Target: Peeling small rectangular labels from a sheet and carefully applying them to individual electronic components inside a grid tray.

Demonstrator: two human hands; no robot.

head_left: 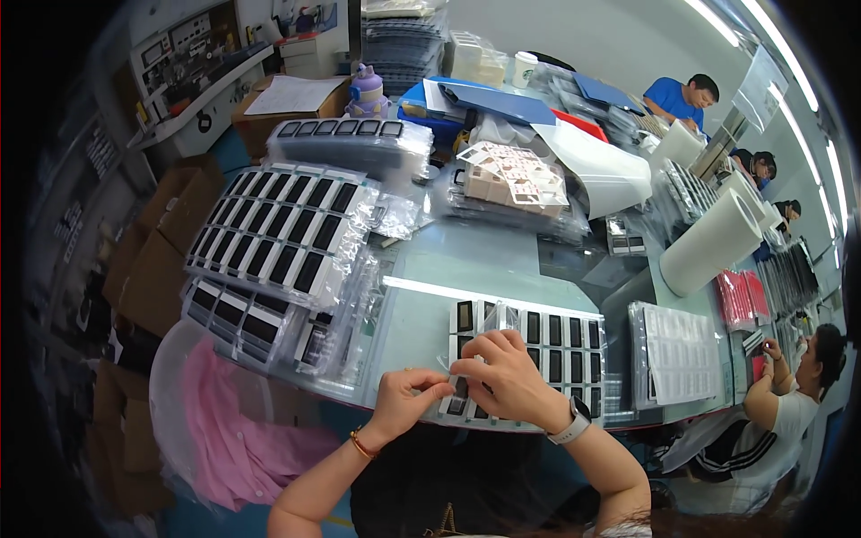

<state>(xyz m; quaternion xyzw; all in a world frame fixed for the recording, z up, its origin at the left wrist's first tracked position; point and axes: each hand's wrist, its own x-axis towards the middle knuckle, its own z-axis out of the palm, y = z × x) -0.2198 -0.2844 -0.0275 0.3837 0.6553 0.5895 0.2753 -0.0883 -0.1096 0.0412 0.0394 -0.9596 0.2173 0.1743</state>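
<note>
A clear tray point(604, 372) with rows of flat dark rectangular panels point(555, 331) on white backing lies on the glass-topped table before me. Over its left side my right hand point(513, 377) is bent, thumb and fingers drawn together. Close beside it, at the tray's left edge, my left hand point(408, 403) pinches with thumb and forefinger. The fingertips of both hands nearly meet above a panel in the left column. Whatever they hold is too small or hidden to name. A shiny piece of clear film point(503, 316) stands up just beyond my right hand.
Stacked panel trays point(278, 224) rise at the left. White-covered trays point(674, 354) lie at the right, near a large white roll point(713, 242). Folders point(502, 101) and a beige block pile point(511, 179) lie farther back. Pink cloth point(242, 430) hangs from a bin. Co-workers point(789, 386) sit along the right.
</note>
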